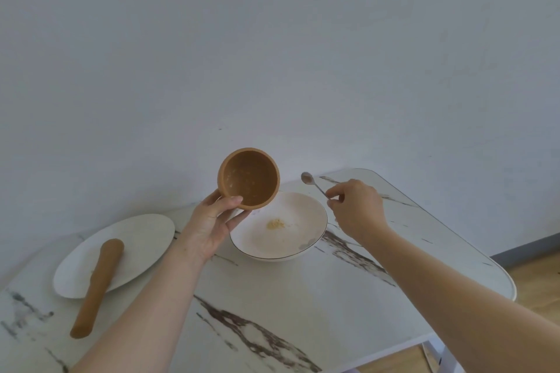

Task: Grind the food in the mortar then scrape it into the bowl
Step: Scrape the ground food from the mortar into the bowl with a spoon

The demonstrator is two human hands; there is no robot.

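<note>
Marble-veined table against a plain pale wall. Gripping the tilted mortar in the left hand over the bowl near the far edge, a little ground food lying inside the bowl. Pinching a spoon in the raised right hand just beyond the bowl. Resting the pestle across the plate by the left edge.

Even, soft daylight, medium bright, no hard source in view. Wall reads flat grey-blue, slightly darker toward the top corners. Shadows are faint and diffuse: a thin one under the bowl, a weak one beside the pestle. Mild sheen on the far edge of the marble table, no blown glare. Fisheye bend: table edge and baseboard curve at right, forearms stretched at bottom. Crumbs in the mortar resolve; spoon slightly soft.
</note>
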